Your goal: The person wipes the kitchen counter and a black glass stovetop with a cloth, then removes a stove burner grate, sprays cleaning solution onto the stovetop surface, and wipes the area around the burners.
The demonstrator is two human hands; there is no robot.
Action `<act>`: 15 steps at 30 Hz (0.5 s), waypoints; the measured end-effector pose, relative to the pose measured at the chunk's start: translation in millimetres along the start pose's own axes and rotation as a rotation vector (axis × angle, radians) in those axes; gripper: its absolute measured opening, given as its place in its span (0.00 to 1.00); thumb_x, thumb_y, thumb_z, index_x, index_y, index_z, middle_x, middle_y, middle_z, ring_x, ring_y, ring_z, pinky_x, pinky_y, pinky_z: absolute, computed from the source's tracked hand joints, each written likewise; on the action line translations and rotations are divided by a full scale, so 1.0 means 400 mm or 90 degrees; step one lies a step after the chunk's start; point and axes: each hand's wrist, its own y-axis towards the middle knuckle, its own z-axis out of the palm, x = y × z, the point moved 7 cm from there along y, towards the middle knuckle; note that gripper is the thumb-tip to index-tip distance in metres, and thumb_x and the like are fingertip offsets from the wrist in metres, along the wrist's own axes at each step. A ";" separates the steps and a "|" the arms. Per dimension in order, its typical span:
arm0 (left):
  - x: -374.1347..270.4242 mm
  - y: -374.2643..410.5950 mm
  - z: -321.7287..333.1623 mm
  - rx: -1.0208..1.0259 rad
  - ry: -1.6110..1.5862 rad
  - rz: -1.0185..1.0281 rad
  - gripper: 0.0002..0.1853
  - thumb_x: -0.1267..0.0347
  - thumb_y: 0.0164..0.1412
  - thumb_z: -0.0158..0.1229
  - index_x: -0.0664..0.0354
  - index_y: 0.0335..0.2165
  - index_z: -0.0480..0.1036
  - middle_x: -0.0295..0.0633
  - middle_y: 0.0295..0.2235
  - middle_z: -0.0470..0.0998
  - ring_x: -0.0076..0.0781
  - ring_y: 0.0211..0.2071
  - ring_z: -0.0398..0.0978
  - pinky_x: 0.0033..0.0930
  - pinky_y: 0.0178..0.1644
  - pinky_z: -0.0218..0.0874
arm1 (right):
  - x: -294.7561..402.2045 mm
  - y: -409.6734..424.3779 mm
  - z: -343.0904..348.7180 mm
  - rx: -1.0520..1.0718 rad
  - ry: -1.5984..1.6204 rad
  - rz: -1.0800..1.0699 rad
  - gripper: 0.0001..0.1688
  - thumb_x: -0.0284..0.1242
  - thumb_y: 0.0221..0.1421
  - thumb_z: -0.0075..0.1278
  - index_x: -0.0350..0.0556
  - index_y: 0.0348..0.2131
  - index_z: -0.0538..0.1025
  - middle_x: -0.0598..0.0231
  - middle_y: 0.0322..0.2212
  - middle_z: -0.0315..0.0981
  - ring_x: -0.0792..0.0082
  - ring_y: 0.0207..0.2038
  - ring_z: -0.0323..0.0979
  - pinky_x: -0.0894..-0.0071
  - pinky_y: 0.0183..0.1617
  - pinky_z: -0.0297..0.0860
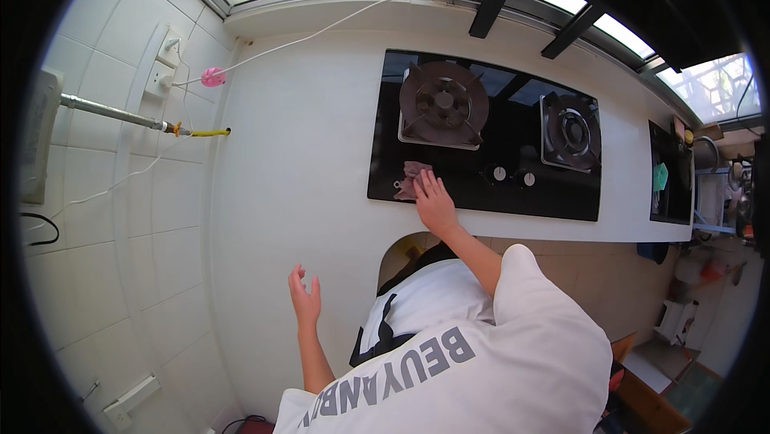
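My right hand (436, 202) holds a crumpled mauve cloth (411, 176) down against the black glass gas hob (451, 184). Its fingers are stretched over the cloth's right side, and the palm hides whatever lies beneath. The cloth lies at the hob's front left, beside a small round mark on the glass. To the right of it are two control knobs (499, 173), and behind it is the large left burner (444, 100). My left hand (305, 297) is raised over the white countertop (289, 163), thumb and fingers apart, holding nothing.
A smaller burner (574, 130) sits at the hob's right. Beyond it is a dark sink (671, 193) with a green item (660, 176). A white cable (325, 31) stretches above the counter. A yellow gas hose (210, 132) enters it at the left wall. A dark range hood (625, 1) overhangs.
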 end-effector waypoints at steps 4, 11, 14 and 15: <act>-0.010 -0.025 0.002 -0.021 0.000 0.007 0.27 0.70 0.60 0.55 0.59 0.56 0.60 0.45 0.50 0.66 0.39 0.52 0.66 0.43 0.53 0.60 | -0.190 -0.220 -0.118 0.011 -0.044 0.096 0.27 0.22 0.50 0.46 0.35 0.51 0.69 0.43 0.58 0.55 0.46 0.62 0.54 0.48 0.63 0.56; -0.082 -0.047 0.110 0.058 0.034 0.057 0.28 0.70 0.59 0.56 0.59 0.57 0.59 0.46 0.50 0.66 0.40 0.52 0.66 0.43 0.52 0.61 | -0.104 -0.130 -0.096 -0.070 0.056 0.102 0.28 0.24 0.48 0.47 0.43 0.51 0.71 0.42 0.57 0.56 0.40 0.61 0.52 0.44 0.63 0.54; -0.174 -0.041 0.163 0.095 0.074 0.125 0.28 0.70 0.59 0.56 0.58 0.57 0.59 0.46 0.50 0.67 0.40 0.51 0.66 0.42 0.51 0.60 | -0.006 -0.048 -0.034 -0.075 0.142 -0.003 0.27 0.33 0.48 0.54 0.48 0.49 0.72 0.47 0.57 0.57 0.43 0.62 0.51 0.45 0.64 0.53; -0.208 -0.040 0.173 0.103 0.081 0.140 0.27 0.70 0.59 0.56 0.58 0.56 0.60 0.46 0.50 0.67 0.40 0.51 0.66 0.41 0.51 0.60 | -0.004 -0.041 -0.029 -0.083 0.131 -0.011 0.27 0.33 0.48 0.55 0.50 0.49 0.73 0.53 0.57 0.59 0.49 0.63 0.53 0.45 0.64 0.53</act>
